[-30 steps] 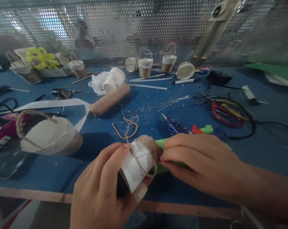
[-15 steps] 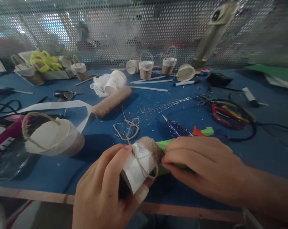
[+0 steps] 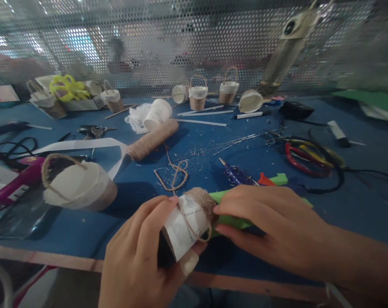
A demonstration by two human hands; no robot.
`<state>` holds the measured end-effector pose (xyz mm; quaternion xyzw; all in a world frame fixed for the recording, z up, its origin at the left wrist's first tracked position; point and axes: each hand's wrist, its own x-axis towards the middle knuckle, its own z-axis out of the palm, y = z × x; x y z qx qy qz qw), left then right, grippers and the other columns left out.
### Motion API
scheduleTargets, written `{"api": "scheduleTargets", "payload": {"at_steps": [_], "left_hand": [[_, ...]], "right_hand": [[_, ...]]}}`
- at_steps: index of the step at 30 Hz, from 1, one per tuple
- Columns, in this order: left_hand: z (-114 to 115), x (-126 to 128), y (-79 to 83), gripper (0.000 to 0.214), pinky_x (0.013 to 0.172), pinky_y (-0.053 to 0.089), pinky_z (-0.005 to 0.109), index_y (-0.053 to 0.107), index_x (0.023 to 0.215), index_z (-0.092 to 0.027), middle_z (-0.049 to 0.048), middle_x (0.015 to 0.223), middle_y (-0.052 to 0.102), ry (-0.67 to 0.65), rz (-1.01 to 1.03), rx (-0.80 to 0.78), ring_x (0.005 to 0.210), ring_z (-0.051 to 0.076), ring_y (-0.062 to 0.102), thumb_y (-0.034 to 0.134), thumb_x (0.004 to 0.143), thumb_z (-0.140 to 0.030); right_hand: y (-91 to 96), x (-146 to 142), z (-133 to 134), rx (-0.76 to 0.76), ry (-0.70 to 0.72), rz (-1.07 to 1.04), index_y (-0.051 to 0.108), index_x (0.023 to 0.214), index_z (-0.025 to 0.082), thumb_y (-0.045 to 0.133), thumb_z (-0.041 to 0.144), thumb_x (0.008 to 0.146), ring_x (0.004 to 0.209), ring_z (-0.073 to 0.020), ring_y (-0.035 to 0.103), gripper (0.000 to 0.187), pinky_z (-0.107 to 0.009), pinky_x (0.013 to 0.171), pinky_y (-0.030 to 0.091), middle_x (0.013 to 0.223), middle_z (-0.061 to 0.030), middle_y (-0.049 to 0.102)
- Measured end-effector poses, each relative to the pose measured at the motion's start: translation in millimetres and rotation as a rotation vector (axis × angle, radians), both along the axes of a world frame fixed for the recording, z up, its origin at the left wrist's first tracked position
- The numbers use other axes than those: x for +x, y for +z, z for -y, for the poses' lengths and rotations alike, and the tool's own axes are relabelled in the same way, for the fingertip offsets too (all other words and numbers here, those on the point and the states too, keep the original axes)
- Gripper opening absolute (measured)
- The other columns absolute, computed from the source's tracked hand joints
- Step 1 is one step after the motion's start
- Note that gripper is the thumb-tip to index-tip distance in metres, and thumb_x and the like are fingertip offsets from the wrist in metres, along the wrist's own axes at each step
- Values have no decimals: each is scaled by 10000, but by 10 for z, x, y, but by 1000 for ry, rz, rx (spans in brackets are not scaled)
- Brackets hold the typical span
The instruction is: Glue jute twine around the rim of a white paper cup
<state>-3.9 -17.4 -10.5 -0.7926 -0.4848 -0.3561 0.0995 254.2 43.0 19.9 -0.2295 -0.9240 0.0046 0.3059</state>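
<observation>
My left hand (image 3: 142, 252) is wrapped around a white paper cup (image 3: 183, 229) lying on its side, its base toward the right. Brown twine (image 3: 202, 201) is wound round the base end, and a loose strand crosses the white side and loops below. My right hand (image 3: 267, 222) is at the base, index fingertip touching the twine edge and thumb held a little apart below. Between them I see only a green object (image 3: 235, 221) lying behind. A twine tail (image 3: 173, 184) runs from the cup toward the twine roll (image 3: 153, 139).
A finished-looking small bucket (image 3: 81, 186) with a twine handle stands left, near a magenta glue gun (image 3: 20, 179). Red-handled pliers (image 3: 305, 162), thin wires (image 3: 239, 139) and a dark blue pointed tool (image 3: 235, 173) lie right. Several small buckets (image 3: 198, 98) line the perforated metal screen (image 3: 168, 47).
My right thumb has parted from the index finger, which were pinched together at the cup's base. My left hand keeps its hold on the cup. The view has shifted slightly.
</observation>
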Motion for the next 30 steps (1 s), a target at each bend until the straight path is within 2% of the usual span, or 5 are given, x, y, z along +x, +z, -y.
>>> {"api": "scheduleTargets", "payload": {"at_steps": [4, 12, 16, 19, 30], "left_hand": [[14, -11, -19, 471, 858, 675, 351, 557, 1383, -241, 106, 1258, 771, 29, 57, -52, 1074, 261, 809, 666, 1036, -540], [19, -33, 0, 524, 825, 715, 406, 537, 1427, -260, 115, 1225, 797, -75, 57, -105, 1014, 288, 829, 693, 1016, -545], [22, -19, -13, 515, 858, 710, 434, 543, 1430, -274, 115, 1262, 787, -26, 111, -134, 1067, 299, 815, 663, 1027, -571], [9, -5, -18, 525, 819, 704, 399, 547, 1419, -262, 109, 1228, 792, -53, 76, -100, 1015, 282, 820, 712, 1006, -541], [-20, 34, 21, 481, 791, 674, 364, 557, 1351, -212, 119, 1168, 786, -18, 32, -32, 975, 262, 813, 652, 1040, -566]], "right_hand": [[10, -18, 20, -8, 12, -7, 626, 1185, 196, 537, 255, 1148, 909, -201, 797, 114, -328, 708, 576, 1036, -50, 820], [24, 1, 27, 8, 11, 1, 632, 1210, 203, 500, 361, 1180, 884, -199, 801, 209, -332, 665, 557, 1055, -65, 826], [26, -4, 16, 8, 17, 12, 622, 1227, 199, 542, 321, 1161, 897, -195, 800, 160, -320, 683, 574, 1061, -54, 820], [25, -12, 8, 21, 10, 22, 616, 1228, 194, 555, 286, 1150, 888, -192, 797, 135, -314, 677, 578, 1063, -52, 815], [21, -12, 11, 17, -20, 64, 594, 1240, 211, 486, 302, 1181, 858, -180, 789, 153, -314, 621, 543, 1068, -37, 800]]}}
